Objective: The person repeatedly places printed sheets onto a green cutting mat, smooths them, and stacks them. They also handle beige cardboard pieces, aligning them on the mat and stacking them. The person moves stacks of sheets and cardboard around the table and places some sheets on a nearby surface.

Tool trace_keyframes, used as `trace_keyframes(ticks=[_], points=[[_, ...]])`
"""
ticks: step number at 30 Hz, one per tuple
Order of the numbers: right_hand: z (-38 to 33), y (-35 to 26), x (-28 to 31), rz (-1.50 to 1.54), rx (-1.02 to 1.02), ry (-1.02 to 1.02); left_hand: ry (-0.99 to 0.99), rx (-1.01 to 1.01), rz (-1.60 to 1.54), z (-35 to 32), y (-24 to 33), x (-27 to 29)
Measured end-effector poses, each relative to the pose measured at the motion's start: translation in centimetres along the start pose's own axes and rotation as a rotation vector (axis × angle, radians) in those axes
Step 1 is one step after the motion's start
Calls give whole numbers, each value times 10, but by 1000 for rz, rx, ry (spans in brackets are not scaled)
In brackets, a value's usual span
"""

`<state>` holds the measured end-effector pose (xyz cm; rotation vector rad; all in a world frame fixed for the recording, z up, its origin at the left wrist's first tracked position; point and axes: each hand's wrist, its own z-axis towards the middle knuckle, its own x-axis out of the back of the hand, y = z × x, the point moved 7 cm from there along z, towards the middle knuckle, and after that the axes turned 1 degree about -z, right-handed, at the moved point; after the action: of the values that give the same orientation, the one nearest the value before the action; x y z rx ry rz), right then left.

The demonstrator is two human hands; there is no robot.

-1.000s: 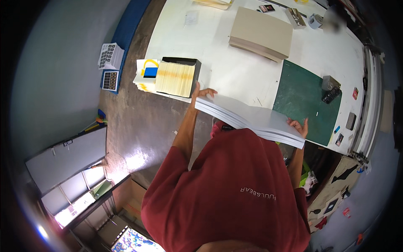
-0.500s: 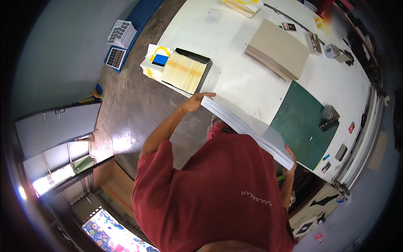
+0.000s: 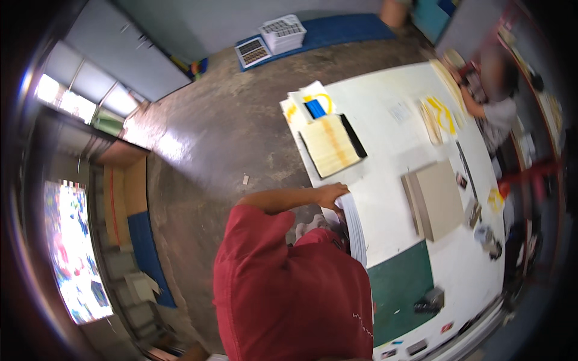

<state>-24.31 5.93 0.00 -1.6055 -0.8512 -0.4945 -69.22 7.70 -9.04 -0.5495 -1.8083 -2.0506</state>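
My left hand (image 3: 333,195) is closed on the upper end of a thick stack of white paper sheets (image 3: 357,231). The stack is held close against my chest, beside the near edge of the white table (image 3: 385,156). My red shirt covers the lower part of the stack, and my right hand is hidden from sight. Past my left hand, on the table, lies a dark tray (image 3: 354,137) holding a thick block of cream sheets (image 3: 328,144). White sheets with yellow and blue marks (image 3: 295,108) lie just behind it.
Grey-brown boards (image 3: 439,201) lie stacked on the table. A green cutting mat (image 3: 400,289) has a dark block (image 3: 430,301) on it. A person (image 3: 494,78) stands at the table's far right. Printed stacks (image 3: 283,33) rest on a blue mat (image 3: 349,30) along the wall.
My view and body have turned left, so the table and floor have swung round. The stack stays in my left hand; my right hand has passed out of sight. Another person now shows.
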Motion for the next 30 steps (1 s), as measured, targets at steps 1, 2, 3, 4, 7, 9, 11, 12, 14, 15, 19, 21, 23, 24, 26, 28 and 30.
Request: trace_keyframes(ticks=[1, 2, 3, 4, 7, 9, 11, 12, 14, 15, 19, 21, 23, 24, 26, 28, 30], points=[[5, 0, -9, 6, -8, -22, -3, 24, 45, -3, -2, -6], [5, 2, -22, 27, -9, -48, 1, -19, 65, -15, -7, -21], [11, 5, -32, 44, -1, -78, 4, -61, 86, -28, -10, -38], [25, 7, -44, 70, 14, -98, 47, -67, 57, -33, -14, -44], [48, 20, -71, 117, 70, -201, 11, 30, 27, -24, -23, -103], [53, 38, -89, 141, 92, -270, -48, 120, 50, -34, -8, -143], [43, 48, -102, 161, 87, -310, -71, 183, 131, -42, 0, -161], [47, 48, -110, 174, 83, -325, -65, 210, 115, -38, 6, -160], [54, 50, -122, 194, 77, -366, -14, 278, 63, -33, 14, -157], [59, 52, -128, 204, 72, -388, 30, 314, 27, -30, 16, -160], [63, 68, -151, 220, 53, -512, 209, 478, -269, -29, -23, -219], [65, 74, -164, 221, 46, -589, 138, 614, -266, -29, -54, -254], [71, 81, -169, 233, 23, -611, 75, 697, -261, -32, -63, -273], [74, 82, -174, 231, 15, -631, 69, 738, -258, -39, -68, -283], [81, 85, -179, 225, 1, -657, 83, 789, -261, -46, -64, -299], [84, 90, -181, 224, -15, -684, 93, 855, -244, -54, -62, -308], [87, 94, -183, 229, -29, -708, 103, 890, -230, -63, -53, -315]])
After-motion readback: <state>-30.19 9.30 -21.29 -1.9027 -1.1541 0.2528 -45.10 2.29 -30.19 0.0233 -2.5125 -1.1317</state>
